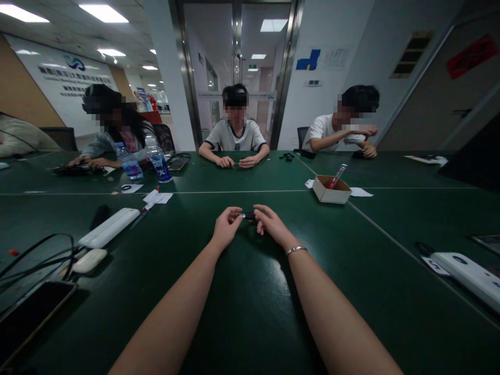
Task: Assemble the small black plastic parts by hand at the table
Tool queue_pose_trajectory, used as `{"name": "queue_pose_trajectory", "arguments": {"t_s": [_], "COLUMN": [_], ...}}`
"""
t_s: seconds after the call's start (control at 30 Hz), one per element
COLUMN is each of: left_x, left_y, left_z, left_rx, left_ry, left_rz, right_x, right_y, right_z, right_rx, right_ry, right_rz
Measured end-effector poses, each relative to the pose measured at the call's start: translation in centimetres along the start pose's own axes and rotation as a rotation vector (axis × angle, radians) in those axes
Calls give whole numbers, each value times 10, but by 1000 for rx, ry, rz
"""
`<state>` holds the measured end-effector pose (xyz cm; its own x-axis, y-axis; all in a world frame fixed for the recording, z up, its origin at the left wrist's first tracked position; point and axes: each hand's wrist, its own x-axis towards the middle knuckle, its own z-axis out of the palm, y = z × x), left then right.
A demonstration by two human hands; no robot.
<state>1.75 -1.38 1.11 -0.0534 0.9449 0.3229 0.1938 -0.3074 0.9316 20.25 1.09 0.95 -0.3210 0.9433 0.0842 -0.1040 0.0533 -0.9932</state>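
A small black piece with a silver end (247, 215) is held level just above the green table, between my two hands. My left hand (226, 227) pinches its silver end between thumb and fingers. On the black end are the fingers of my right hand (272, 226), also closed in a pinch, with the lower fingers curled beneath. A silver bracelet (296, 250) circles my right wrist. The piece is too small and partly covered by fingertips to tell its exact kind.
An open cardboard box (331, 194) with a clear-and-red tool stands ahead right. White power strips (109, 228), a phone (33, 317) and cables lie left; another white strip (469, 276) lies right. Two water bottles (158, 161) stand far left. Several people sit across the table.
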Motion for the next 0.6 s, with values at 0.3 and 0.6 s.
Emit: {"name": "queue_pose_trajectory", "arguments": {"t_s": [0.3,0.6], "left_x": [0,1], "left_y": [-1,2], "left_z": [0,0], "left_rx": [-22,-33], "left_ry": [8,36], "left_rz": [-11,-42], "right_x": [-4,-3], "right_y": [-6,-4], "right_z": [-3,-2], "right_rx": [41,83], "right_ry": [-181,-125], "right_rz": [-12,-37]}}
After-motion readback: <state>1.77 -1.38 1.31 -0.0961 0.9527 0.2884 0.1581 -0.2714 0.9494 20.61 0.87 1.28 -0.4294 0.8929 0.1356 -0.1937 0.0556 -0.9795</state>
